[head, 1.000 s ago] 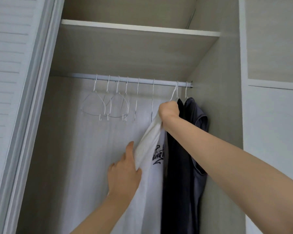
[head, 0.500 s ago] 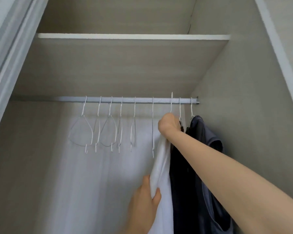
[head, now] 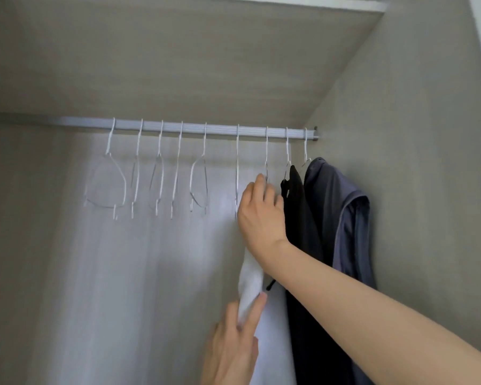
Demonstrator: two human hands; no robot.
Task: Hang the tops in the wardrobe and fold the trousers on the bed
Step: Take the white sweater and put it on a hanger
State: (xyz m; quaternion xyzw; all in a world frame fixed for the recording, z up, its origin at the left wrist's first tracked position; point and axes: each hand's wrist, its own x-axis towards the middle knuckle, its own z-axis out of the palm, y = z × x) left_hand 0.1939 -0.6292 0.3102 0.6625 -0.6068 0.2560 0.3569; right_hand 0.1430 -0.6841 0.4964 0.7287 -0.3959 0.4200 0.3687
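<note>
White top (head: 251, 276) is pinched low down by the left hand (head: 233, 345); its hanger (head: 266, 151) on the rail (head: 195, 128) is gripped by the right hand (head: 261, 212), left of the black top (head: 300, 218).

We find the most open room at the left of the wardrobe: below the six bare wire hangers (head: 156, 179) the back panel (head: 109, 287) lies unobstructed down to the bottom of the view. Along the rail (head: 195, 128) the hooks stand close together, leaving only narrow gaps. On the right the way is blocked by the black top (head: 303, 232) and the blue-grey top (head: 347, 218), pressed against the side wall (head: 414, 162). The white top (head: 252, 279) and our own right hand (head: 261, 212) and left hand (head: 233, 345) fill the middle. The shelf (head: 178, 65) closes the space overhead.
</note>
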